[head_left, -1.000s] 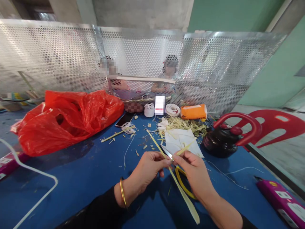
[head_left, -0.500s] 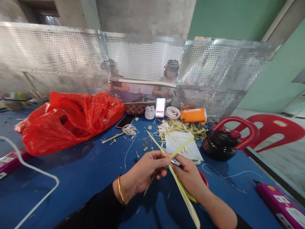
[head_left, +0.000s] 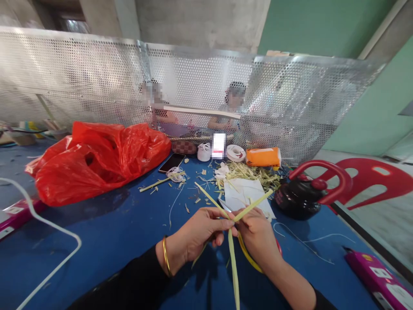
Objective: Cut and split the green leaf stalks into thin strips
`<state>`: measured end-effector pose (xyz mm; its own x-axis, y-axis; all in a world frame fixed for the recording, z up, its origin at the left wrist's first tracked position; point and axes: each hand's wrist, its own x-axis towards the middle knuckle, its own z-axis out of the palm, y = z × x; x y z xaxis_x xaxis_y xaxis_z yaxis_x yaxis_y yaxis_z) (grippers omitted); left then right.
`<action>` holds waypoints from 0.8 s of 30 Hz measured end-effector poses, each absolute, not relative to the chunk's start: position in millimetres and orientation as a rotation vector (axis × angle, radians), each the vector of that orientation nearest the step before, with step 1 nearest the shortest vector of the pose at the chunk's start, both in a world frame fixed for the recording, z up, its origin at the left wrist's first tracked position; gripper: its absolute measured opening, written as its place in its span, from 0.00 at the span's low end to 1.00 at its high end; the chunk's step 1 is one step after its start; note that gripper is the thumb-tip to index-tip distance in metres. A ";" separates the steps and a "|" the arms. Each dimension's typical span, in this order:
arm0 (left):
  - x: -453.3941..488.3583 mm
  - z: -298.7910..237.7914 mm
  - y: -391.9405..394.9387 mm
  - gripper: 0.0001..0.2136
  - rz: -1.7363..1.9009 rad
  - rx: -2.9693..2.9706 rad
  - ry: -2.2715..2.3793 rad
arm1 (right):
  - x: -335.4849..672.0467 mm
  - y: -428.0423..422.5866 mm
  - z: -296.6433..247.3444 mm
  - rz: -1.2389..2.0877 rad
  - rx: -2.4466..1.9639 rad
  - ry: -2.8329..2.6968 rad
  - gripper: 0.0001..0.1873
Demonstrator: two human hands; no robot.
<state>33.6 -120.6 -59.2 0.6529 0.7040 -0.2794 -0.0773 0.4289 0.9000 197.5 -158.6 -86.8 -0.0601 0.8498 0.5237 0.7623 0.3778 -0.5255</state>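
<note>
The person's left hand [head_left: 201,232] and right hand [head_left: 258,237] meet low in the middle of the frame, over the blue table [head_left: 112,241]. The left hand is closed, and its thumb and fingers pinch a long leaf strip [head_left: 232,267]. The strip's long way runs nearly straight up and down. One end hangs to the bottom edge of the frame, and the other end leans up and to the left. A shorter strip [head_left: 254,202] crosses it right at the pinch and points up and to the right.

The right hand is curled shut on the scissors [head_left: 248,258]. Its fingertips touch the same crossing spot. Both hands are right at the strips. A black pot [head_left: 295,198] sits further right.
</note>
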 end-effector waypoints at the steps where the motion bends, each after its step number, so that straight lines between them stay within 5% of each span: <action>1: 33.7 -58.8 -120.6 0.09 0.542 1.017 0.716 | 197.4 -158.6 -87.1 0.145 -1.407 -1.832 0.14; 24: 31.5 -58.2 -113.9 0.08 0.673 0.847 0.713 | 207.4 -152.3 -87.9 0.189 -1.515 -1.756 0.10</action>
<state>31.5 -113.9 -58.2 0.5829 0.7619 -0.2823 -0.2378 0.4921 0.8374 207.4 -152.3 -87.9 0.0284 0.8876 0.4598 0.7695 0.2742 -0.5768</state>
